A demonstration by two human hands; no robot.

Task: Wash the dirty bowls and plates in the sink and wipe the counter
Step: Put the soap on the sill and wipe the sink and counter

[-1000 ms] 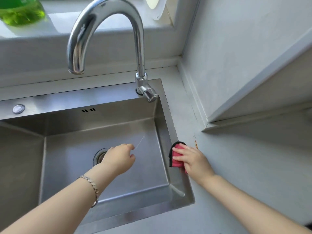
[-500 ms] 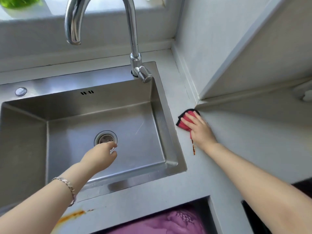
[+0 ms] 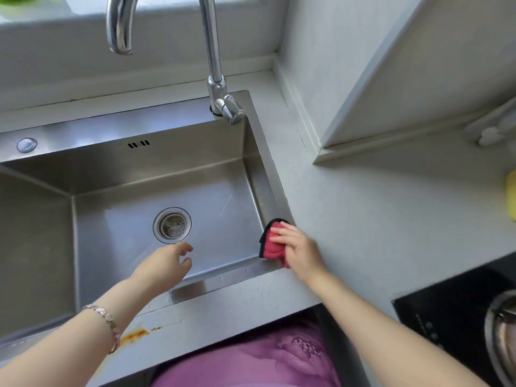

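Observation:
A steel sink point(image 3: 257, 129) lies below me, its basin bare around the drain strainer point(image 3: 172, 225). My right hand point(image 3: 300, 251) presses a red cloth point(image 3: 272, 241) with a dark edge flat on the sink's right rim, where it meets the grey counter point(image 3: 377, 208). My left hand point(image 3: 167, 265) hovers over the basin's front part with loosely curled fingers and holds nothing. An orange-brown stain point(image 3: 136, 334) marks the counter's front edge near my left wrist. No bowl or plate is in sight.
The chrome tap point(image 3: 215, 65) arches over the back of the sink. A black hob point(image 3: 452, 317) with a steel pot point(image 3: 502, 336) sits at the right front. Something yellow point(image 3: 511, 195) shows at the right edge. A wall corner point(image 3: 318, 155) juts into the counter.
My right hand has dragged the cloth from the counter by the wall corner back down to the sink's right rim. The orange streak that was there is gone. My left hand stayed over the basin.

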